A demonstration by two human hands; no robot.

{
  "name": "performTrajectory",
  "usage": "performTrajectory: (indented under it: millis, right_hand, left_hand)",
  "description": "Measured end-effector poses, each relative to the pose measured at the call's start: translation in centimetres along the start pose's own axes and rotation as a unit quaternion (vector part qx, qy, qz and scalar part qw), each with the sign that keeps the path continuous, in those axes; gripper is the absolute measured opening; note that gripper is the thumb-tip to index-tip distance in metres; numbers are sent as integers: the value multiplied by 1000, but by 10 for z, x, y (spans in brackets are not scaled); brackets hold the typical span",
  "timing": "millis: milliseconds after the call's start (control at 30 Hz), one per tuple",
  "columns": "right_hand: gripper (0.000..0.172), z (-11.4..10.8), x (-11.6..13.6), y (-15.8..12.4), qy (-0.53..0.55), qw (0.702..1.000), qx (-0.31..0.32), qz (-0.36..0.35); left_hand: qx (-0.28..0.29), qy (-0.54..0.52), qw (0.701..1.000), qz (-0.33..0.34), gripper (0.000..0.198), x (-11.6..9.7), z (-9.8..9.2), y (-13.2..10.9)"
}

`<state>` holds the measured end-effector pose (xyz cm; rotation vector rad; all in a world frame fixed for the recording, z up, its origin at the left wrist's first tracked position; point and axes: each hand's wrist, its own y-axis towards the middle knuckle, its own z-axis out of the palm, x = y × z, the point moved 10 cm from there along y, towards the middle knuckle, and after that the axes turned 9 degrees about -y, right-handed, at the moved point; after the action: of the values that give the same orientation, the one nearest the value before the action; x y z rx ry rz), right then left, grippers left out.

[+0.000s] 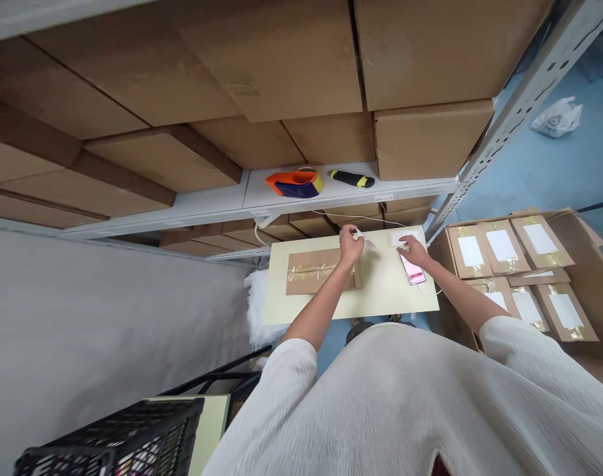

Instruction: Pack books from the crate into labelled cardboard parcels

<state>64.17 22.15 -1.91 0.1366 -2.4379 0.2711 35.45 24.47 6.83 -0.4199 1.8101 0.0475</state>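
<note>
My left hand (351, 246) is closed on the edge of a small white paper label (365, 240), lifted at a tilt over the pale yellow table (385, 291). Just left of it lies a flat cardboard box (306, 281), its seam covered with clear tape. My right hand (414, 252) hovers or rests at the top end of a phone (412, 271) with a lit pink and white screen; its fingers are apart. White paper (397, 236) lies beside those fingertips. Whether they touch the paper or the phone, I cannot tell.
An orange and blue tape dispenser (296, 183) and a black and yellow box cutter (352, 178) lie on the shelf (207, 201) above, before stacked cartons (430, 142). Right of the table, a large carton (592, 277) holds several labelled boxes. A black crate (157, 430) stands lower left.
</note>
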Motion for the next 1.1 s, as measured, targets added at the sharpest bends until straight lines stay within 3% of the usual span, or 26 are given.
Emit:
performTrajectory:
  millis: [100,167,333,433,567,700,800,933,1100]
  right_hand:
    - [63,9,64,-4,91,994,-6,-63]
    - [69,13,101,-6,123,989,-15,-83]
    - [32,10,160,-11,181,978,-72,-81]
    - [26,16,185,-17,199,974,-82,-71]
    - [25,30,210,-22,212,973,-89,-34]
    - [21,52,228,-25,231,971,-61,4]
    - [19,66,238,-28,232,972,-41,15]
    - [20,77,243,-32,207,977,-36,28]
    - [41,81,240,-30,144,986,-61,64]
  left_hand:
    - [-18,-54,998,16,47,-10,-24,-10]
    - [-18,-87,996,17,49,-15,-41,-15]
    - [-12,-146,989,11,52,-18,-92,-27]
    - [-3,-176,984,-3,46,-14,-127,-37]
    - [19,-177,984,-13,14,-6,-171,-47]
    - [55,-118,991,-4,21,11,-202,-43]
    - [88,-96,991,7,36,27,-209,-36]
    - [98,-107,989,4,32,47,-213,-31]
    - [85,-57,995,10,32,60,-220,-36]
